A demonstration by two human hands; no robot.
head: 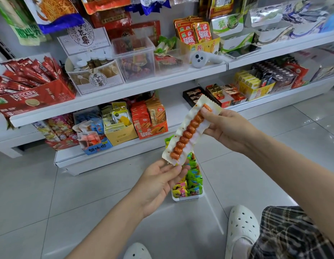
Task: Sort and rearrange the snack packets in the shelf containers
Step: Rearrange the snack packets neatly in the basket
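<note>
Bright, even light falls from overhead; under my hands (pixel 198 156) the glossy floor tiles (pixel 87 199) throw pale glare, and a sharp streak of reflection runs just below my right wrist. Shadows are soft and faint. Above my grip the shelves (pixel 125 88) bow with wide-angle distortion, and the far upper corners smear and lose focus.

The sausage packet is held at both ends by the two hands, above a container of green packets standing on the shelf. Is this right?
Not quite. The head view shows the container on the floor, not the shelf. The left hand and right hand do hold the sausage packet at both ends.
</note>
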